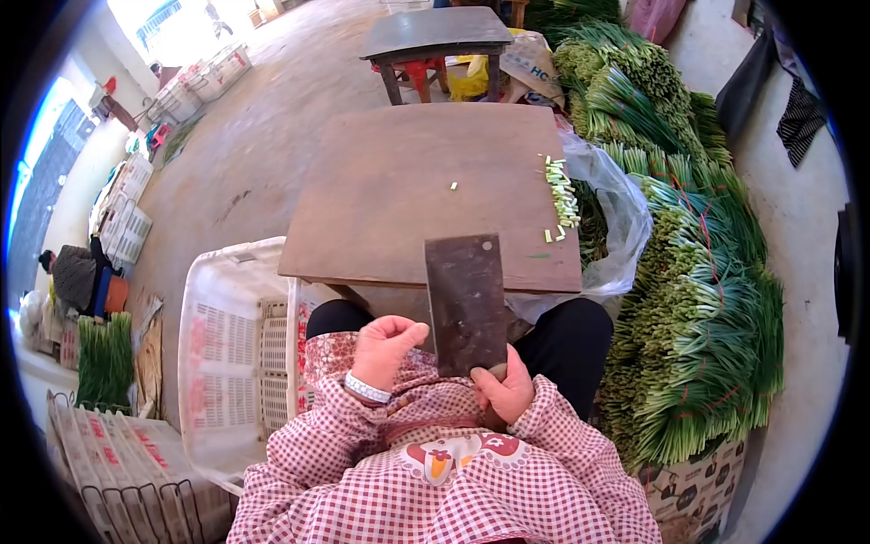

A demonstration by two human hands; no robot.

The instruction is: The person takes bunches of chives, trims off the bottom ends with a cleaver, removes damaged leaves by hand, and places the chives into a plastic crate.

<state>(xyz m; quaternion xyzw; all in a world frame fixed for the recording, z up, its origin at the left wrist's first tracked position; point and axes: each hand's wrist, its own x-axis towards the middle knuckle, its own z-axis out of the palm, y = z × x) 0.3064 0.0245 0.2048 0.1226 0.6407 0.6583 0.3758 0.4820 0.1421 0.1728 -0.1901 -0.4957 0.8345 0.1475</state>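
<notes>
My right hand (pixel 507 388) grips a cleaver (pixel 467 304) at its lower end, thumb on the blade. The dark, broad blade stands up in front of my lap, with a small hole in its top corner. Left of the blade, my left hand (pixel 385 349) is closed in a pinch, apart from the cleaver; anything between its fingertips is too small or hidden to make out. Beyond the blade is a low wooden table (pixel 390 190). Cut pale stem ends (pixel 562 195) lie along its right edge, and a single piece (pixel 454 186) sits near the middle.
A white plastic crate (pixel 231 363) stands beside my left leg. Bundled green stalks (pixel 698 317) are piled high on the right. A clear plastic bag (pixel 621 218) hangs at the table's right side. Another table (pixel 439 32) stands behind; more crates (pixel 136 480) are at the lower left.
</notes>
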